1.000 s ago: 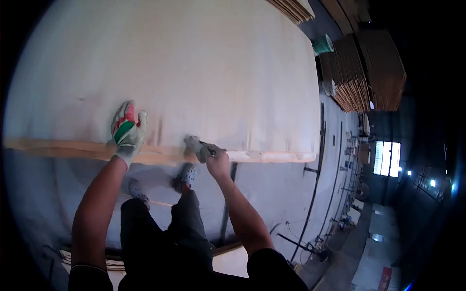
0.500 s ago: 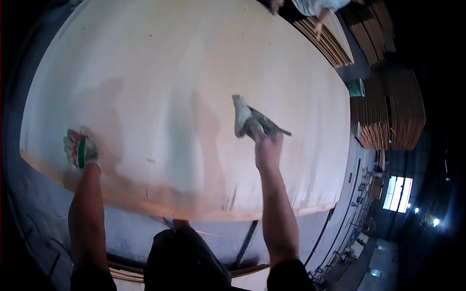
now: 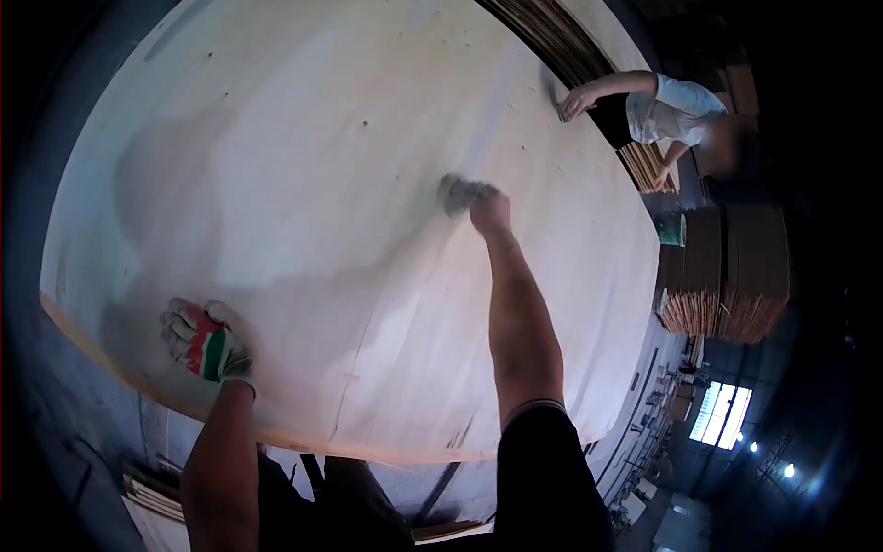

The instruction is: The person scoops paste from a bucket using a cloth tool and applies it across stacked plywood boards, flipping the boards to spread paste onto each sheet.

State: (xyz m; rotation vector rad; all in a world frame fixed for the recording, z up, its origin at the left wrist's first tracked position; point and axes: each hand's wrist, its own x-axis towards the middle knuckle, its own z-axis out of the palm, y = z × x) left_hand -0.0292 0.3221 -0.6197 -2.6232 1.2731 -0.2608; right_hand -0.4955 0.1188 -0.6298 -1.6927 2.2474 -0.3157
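A large pale wooden sheet (image 3: pixel 303 230) fills most of the view. My left hand (image 3: pixel 207 340), in a whitish glove with red and green bands, rests on the sheet near its front left edge, fingers apart and holding nothing. Bare and closed, my right hand (image 3: pixel 490 210) grips a grey putty knife (image 3: pixel 457 195) whose blade is against the middle of the sheet. The blade is blurred, and its handle is mostly hidden by the fingers.
Across the sheet at the upper right, a co-worker in a white shirt (image 3: pixel 681 109) has one hand on the far edge, holding a small tool (image 3: pixel 561 112). Beyond stand a green bucket (image 3: pixel 671 230) and stacks of brown sheets (image 3: pixel 756 267).
My right hand has moved from the front edge towards the sheet's middle with the putty knife. My left hand shifted left, then slightly right. The co-worker has come further into view.
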